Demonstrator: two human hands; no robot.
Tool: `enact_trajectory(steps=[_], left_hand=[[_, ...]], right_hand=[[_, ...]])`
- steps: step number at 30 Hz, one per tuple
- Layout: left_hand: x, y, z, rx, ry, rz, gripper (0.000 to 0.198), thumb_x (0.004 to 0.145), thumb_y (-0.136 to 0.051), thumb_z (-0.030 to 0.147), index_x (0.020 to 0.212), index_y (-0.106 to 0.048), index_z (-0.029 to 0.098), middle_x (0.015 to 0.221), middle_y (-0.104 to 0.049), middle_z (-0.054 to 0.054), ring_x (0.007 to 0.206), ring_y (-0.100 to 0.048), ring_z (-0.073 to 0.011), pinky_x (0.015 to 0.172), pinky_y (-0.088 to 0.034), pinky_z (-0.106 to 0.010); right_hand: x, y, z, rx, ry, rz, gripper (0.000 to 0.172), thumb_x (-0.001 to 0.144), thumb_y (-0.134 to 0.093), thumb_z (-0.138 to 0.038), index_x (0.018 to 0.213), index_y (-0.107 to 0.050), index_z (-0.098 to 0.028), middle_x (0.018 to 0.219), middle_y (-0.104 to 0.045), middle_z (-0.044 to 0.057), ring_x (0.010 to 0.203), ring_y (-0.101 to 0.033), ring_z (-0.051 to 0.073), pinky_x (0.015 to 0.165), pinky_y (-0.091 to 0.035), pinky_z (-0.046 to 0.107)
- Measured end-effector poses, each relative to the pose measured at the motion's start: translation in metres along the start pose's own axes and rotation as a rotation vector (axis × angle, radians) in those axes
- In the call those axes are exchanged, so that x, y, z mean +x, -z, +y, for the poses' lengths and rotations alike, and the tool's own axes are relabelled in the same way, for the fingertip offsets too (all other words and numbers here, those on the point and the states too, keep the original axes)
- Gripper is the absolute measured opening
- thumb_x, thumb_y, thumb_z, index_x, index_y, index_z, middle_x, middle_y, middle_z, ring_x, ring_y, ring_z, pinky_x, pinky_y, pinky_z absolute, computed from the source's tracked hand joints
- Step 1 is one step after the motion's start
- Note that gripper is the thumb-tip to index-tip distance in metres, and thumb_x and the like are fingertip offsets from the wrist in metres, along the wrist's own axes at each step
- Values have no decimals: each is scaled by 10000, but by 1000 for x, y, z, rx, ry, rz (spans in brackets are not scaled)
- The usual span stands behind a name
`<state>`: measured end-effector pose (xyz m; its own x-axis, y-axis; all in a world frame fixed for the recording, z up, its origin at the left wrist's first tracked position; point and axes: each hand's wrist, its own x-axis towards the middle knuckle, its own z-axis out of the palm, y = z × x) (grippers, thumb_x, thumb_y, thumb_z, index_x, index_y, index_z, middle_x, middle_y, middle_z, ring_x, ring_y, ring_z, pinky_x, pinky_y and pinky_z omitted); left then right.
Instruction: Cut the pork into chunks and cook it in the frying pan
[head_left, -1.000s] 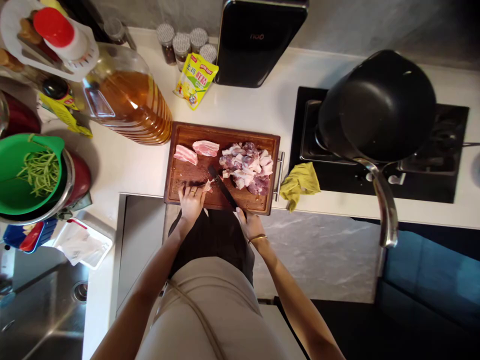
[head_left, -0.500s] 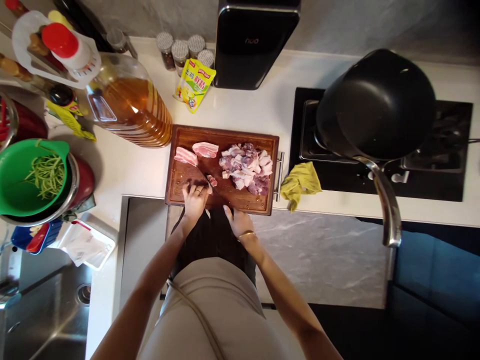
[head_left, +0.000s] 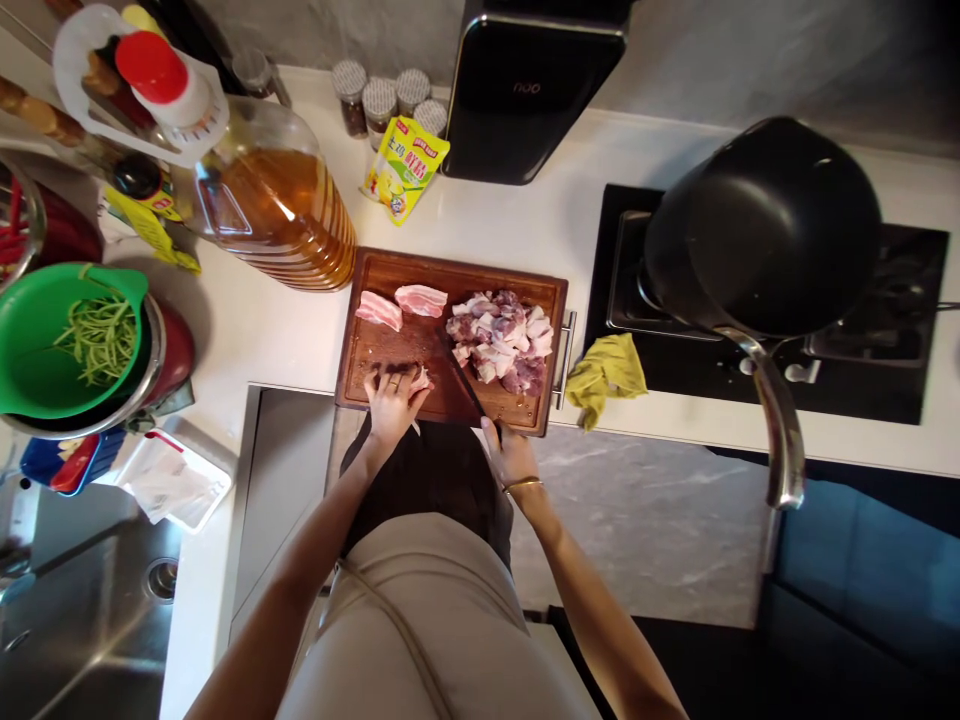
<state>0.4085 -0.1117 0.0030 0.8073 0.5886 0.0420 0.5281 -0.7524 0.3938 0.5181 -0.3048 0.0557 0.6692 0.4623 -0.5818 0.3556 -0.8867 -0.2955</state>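
- Your left grip, fingers curled, pins a pork piece on the cutting board at the bench's front edge.
- Your right grip clasps a knife, blade just beside the diced meat pile.

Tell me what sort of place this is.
Most likely a home kitchen: a pan sits on a hob, a sink lies at the left, and the left hand holds meat on a board while the right hand holds a knife.
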Motion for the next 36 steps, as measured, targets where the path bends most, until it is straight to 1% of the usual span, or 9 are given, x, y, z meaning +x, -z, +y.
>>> enact_trajectory(steps=[2,5,8,11,17,24,27,32,36], left_hand=[[-3,5,-3,-16,10,-9,398,873,-524,449,1188,-592,216,1042,-678,-112,1088,-554,-281,1069,-231,-499],[-8,12,-6,-16,23,-10,312,877,-523,416,1091,-629,214,996,-678,-98,1030,-572,-265,1062,-243,-500],[-10,14,-5,2,3,-5,233,880,-521,379,985,-647,214,982,-676,-82,1005,-572,-254,1063,-244,-500],[-10,13,-3,17,-10,-4,187,885,-514,340,907,-646,210,957,-676,-76,988,-570,-249,1057,-253,-502],[-6,10,-3,13,-35,-7,167,888,-502,285,868,-647,204,894,-667,-70,962,-567,-246,1007,-316,-477],[-2,4,-3,-26,-9,-8,190,892,-487,273,817,-638,186,866,-654,-88,919,-567,-249,936,-380,-452],[-2,0,-4,-66,-30,-7,185,895,-481,252,836,-645,188,890,-665,-84,934,-570,-241,957,-378,-446],[-3,-2,-6,-90,-77,7,188,897,-475,217,891,-662,197,918,-679,-72,949,-576,-227,979,-384,-444],[-2,-1,-6,-88,-118,22,190,897,-476,206,889,-666,197,878,-681,-55,918,-583,-214,1023,-374,-448]], right_hand=[[-7,-1,-6,-16,15,-33,427,979,-313,-446,1046,-623,-161,890,-723,121,828,-688,233,672,-424,268],[-20,-1,-19,-30,44,-72,429,978,-306,-462,997,-620,-171,789,-721,95,741,-689,216,603,-379,251],[-29,-3,-29,-36,48,-77,434,975,-299,-473,968,-616,-177,784,-719,92,728,-687,217,575,-357,251],[-33,-8,-33,-19,43,-87,434,973,-300,-477,941,-618,-184,787,-718,90,738,-687,217,575,-359,250],[-35,-14,-31,1,11,-114,453,972,-294,-486,938,-629,-184,771,-716,90,739,-687,226,571,-358,259],[-50,-17,-13,16,-28,-160,464,973,-284,-497,1001,-629,-188,799,-721,95,757,-689,232,591,-368,264],[-46,-16,-16,1,-38,-185,467,975,-279,-494,999,-628,-185,820,-721,101,780,-688,232,605,-372,265],[-25,-6,-36,-22,-32,-222,489,974,-268,-507,985,-629,-179,857,-719,113,810,-682,227,647,-392,267],[-10,3,-50,-31,-28,-252,512,973,-256,-517,1053,-630,-176,922,-719,127,861,-681,239,708,-423,287]])
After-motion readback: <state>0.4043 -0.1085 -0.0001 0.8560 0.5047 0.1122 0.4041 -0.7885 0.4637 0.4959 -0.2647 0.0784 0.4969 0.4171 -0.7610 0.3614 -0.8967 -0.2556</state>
